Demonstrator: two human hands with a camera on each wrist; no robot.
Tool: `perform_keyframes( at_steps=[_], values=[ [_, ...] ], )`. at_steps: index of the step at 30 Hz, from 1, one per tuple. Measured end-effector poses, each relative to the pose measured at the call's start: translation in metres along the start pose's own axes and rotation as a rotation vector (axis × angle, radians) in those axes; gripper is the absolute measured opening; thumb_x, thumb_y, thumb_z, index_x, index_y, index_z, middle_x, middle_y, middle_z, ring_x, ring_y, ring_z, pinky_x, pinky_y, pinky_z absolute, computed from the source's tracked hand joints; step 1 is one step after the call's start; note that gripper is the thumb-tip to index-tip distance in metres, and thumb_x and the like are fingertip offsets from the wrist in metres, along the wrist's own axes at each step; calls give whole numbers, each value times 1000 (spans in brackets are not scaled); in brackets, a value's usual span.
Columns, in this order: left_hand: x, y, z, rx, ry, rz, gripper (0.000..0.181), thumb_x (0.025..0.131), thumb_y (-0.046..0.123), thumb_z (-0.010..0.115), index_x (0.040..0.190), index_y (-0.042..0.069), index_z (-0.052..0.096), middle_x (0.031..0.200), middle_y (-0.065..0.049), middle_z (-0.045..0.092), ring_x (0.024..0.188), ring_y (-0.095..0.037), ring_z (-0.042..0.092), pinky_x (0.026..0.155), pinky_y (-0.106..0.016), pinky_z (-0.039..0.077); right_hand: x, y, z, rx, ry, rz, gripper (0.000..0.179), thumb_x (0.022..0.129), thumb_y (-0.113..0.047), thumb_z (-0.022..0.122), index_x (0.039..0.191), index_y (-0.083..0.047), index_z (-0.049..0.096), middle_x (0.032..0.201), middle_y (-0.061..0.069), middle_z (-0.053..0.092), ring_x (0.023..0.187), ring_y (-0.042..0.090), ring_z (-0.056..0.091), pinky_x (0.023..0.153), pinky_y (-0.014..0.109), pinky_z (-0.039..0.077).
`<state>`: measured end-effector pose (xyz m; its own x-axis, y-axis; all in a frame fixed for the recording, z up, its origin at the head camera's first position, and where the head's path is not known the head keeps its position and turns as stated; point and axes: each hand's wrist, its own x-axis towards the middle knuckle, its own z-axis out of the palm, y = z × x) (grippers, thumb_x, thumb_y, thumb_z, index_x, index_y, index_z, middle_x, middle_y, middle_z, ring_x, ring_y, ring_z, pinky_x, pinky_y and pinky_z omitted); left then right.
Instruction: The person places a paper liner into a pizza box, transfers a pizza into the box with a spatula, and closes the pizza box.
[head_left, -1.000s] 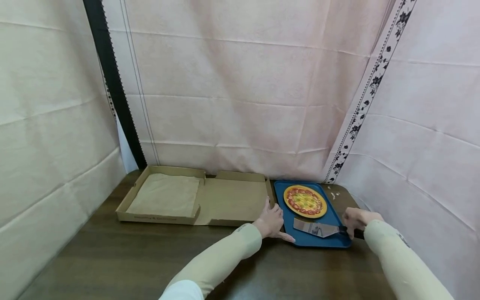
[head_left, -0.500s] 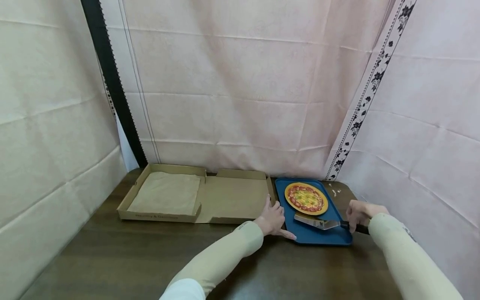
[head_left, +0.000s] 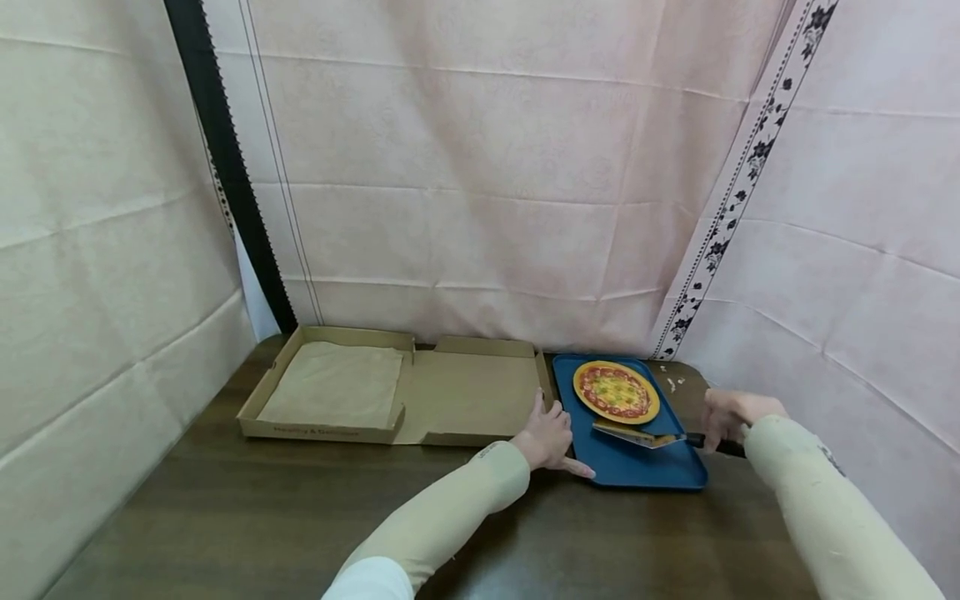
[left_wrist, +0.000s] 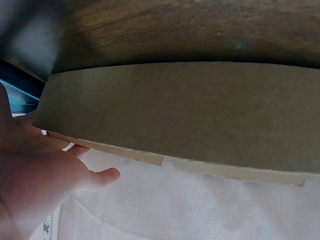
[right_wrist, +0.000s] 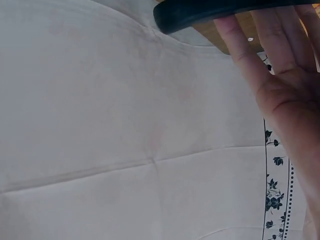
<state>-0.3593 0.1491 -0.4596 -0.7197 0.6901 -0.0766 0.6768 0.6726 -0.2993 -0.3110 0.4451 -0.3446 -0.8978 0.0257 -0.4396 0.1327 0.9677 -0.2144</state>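
My right hand [head_left: 726,417] grips the black handle [right_wrist: 200,12] of a metal spatula [head_left: 637,435] at the tray's right side. The blade reaches left over the blue tray [head_left: 645,467], its far edge close to the near rim of a small round pizza [head_left: 617,392]. Red and yellow topping covers the pizza, inside a plain yellow crust. My left hand [head_left: 546,437] has its fingers spread between the tray's left edge and the cardboard pizza box [head_left: 472,392], thumb at the tray's near left corner. In the left wrist view the box wall [left_wrist: 175,110] stands beside those fingers.
The pizza box lies unfolded at the back, its left half lined with a sheet of paper [head_left: 330,383]. Small pale scraps [head_left: 670,382] lie right of the tray on the brown table [head_left: 300,517]. Pale cloth [head_left: 465,183] hangs behind and at both sides.
My right hand has moved slightly up and away, tilting the spatula and bringing its blade closer to the pizza's near rim. The left hand keeps its place at the tray.
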Motion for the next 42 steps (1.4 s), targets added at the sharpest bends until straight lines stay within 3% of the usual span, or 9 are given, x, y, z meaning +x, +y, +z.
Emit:
perform_keyframes(
  at_steps=[4, 12, 18, 21, 29, 38, 42],
  values=[
    [0, 1, 0, 5, 1, 2, 94, 73, 93, 22, 135, 30, 56, 152, 6, 41, 147, -21, 25, 119, -59, 10, 1, -3, -1, -24, -11, 14, 36, 70, -26, 86, 95, -8, 67, 89, 10, 66, 81, 23, 61, 69, 39, 53],
    [2, 4, 2, 4, 6, -4, 96, 72, 93, 23, 137, 29, 54, 151, 6, 41, 147, -20, 25, 119, -58, 12, -7, -3, -5, -27, -5, 67, 37, 69, -30, 86, 93, -11, 64, 88, 11, 66, 83, 27, 60, 69, 43, 52],
    [13, 3, 8, 2, -15, -16, 98, 70, 95, 23, 137, 30, 55, 152, 6, 40, 148, -21, 24, 119, -60, 9, -8, 2, -9, -86, -28, 52, 36, 71, -32, 84, 94, -10, 67, 83, 10, 71, 80, 26, 64, 72, 49, 53],
    [10, 3, 6, 4, -19, -14, 98, 71, 94, 23, 138, 29, 53, 153, 6, 40, 148, -21, 24, 119, -59, 9, -8, 5, -7, -68, -28, 25, 40, 73, -32, 83, 98, -5, 66, 87, 12, 71, 80, 28, 65, 73, 51, 54],
    [4, 2, 3, -11, -20, -5, 99, 74, 92, 22, 142, 25, 50, 154, 4, 38, 148, -22, 22, 120, -58, 9, -13, 3, 2, 39, -1, 12, 44, 75, -35, 81, 103, -7, 63, 91, 10, 66, 79, 25, 61, 67, 39, 51],
    [0, 0, -1, 3, -10, -8, 98, 74, 92, 23, 140, 26, 52, 153, 5, 39, 148, -21, 23, 120, -57, 11, -11, -1, 13, 141, -11, 15, 46, 76, -26, 81, 109, -3, 58, 91, 9, 57, 79, 23, 49, 66, 33, 45],
    [-1, 1, 0, 5, 3, -4, 97, 74, 92, 22, 138, 26, 53, 152, 5, 41, 147, -22, 25, 120, -57, 12, -11, 0, 8, 100, 6, 15, 44, 74, -26, 82, 105, -3, 60, 88, 8, 58, 80, 23, 51, 69, 35, 46]
  ],
)
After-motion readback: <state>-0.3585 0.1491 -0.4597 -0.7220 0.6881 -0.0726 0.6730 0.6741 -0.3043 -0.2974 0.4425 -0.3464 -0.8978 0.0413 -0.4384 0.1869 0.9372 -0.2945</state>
